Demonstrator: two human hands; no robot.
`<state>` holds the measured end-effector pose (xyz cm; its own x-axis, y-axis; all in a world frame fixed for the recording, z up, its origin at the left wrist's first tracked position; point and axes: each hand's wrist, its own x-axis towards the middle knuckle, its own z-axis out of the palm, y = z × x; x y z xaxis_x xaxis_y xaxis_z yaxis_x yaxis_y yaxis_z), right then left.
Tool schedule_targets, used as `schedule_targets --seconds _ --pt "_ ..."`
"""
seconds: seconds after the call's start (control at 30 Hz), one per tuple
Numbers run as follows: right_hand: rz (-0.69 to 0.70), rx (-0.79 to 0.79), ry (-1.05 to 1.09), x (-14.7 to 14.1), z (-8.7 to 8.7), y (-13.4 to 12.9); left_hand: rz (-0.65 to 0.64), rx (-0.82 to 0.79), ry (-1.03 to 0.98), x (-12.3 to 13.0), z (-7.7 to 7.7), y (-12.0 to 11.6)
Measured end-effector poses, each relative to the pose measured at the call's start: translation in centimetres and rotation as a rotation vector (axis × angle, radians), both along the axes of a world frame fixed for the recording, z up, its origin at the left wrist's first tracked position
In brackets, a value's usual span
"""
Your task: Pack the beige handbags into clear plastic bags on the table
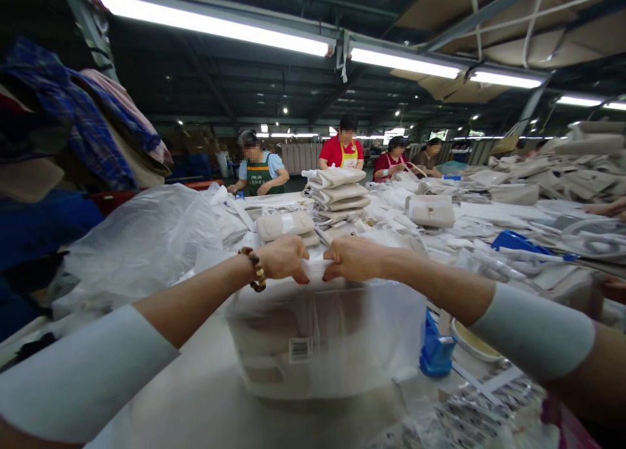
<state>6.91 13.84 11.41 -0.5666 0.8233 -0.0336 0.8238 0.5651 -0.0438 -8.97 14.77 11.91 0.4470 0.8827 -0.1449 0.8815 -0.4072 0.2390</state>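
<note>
A translucent plastic bag (391, 332) hangs upright in front of me, blurred by motion, with a beige folded item inside. A barcode label (300, 350) shows on its front. My left hand (286, 259), with a beaded bracelet (257, 270) at the wrist, pinches the bag's top edge. Close beside it my right hand (349, 259) grips the same edge, fingers closed. Just behind the hands lies a beige folded bag (285, 225) with a pale band around it.
A blue tape dispenser (437, 348) and a round dish (474, 341) stand at right. Behind are a stack of beige pieces (340, 198) and another beige bag (430, 210). Crumpled clear plastic (141, 231) lies at left. Several co-workers, one in a green apron (261, 175), are across the table.
</note>
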Motion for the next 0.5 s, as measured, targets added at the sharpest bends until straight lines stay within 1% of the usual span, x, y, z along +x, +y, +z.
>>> schedule_targets --seconds 0.07,0.1,0.13,0.17,0.2,0.23,0.27,0.3,0.33,0.4,0.43,0.47,0.5 --pt "0.014 0.142 -0.056 -0.4 0.6 -0.5 0.015 0.091 0.012 -0.3 0.7 -0.2" --pt "0.035 0.204 -0.072 -0.5 0.6 -1.0 0.017 0.147 0.022 -0.5 0.7 -0.7" --pt "0.067 0.268 -0.083 -0.4 0.2 -1.6 0.003 0.219 0.043 -0.9 0.2 -1.4" --pt "0.111 0.348 -0.094 -0.3 -0.6 -2.4 -0.027 0.309 0.068 -1.2 -0.7 -2.4" --pt "0.168 0.440 -0.093 -0.2 -2.0 -3.4 -0.085 0.430 0.116 -1.6 -2.3 -3.6" --pt "0.217 0.523 -0.073 0.0 -3.9 -4.6 -0.174 0.578 0.162 -2.0 -4.4 -5.0" --pt "0.279 0.612 -0.040 0.2 -6.4 -5.8 -0.252 0.749 0.177 -2.3 -7.1 -6.5" --pt "0.336 0.680 0.013 0.3 -9.2 -7.1 -0.307 0.904 0.175 -2.6 -10.2 -8.0" --pt "0.351 0.710 0.061 0.4 -12.3 -8.5 -0.323 0.999 0.155 -2.9 -13.5 -9.5" --pt "0.313 0.705 0.149 0.4 -18.4 -11.1 -0.320 1.088 0.076 -3.3 -19.9 -12.1" --pt "0.294 0.720 0.193 0.3 -21.1 -12.2 -0.319 1.141 0.028 -3.5 -22.7 -13.2" --pt "0.262 0.749 0.221 0.1 -23.4 -13.1 -0.318 1.108 0.042 -3.6 -24.9 -14.1" --pt "0.239 0.768 0.239 0.0 -25.3 -13.9 -0.323 1.110 0.044 -3.6 -26.7 -14.8"
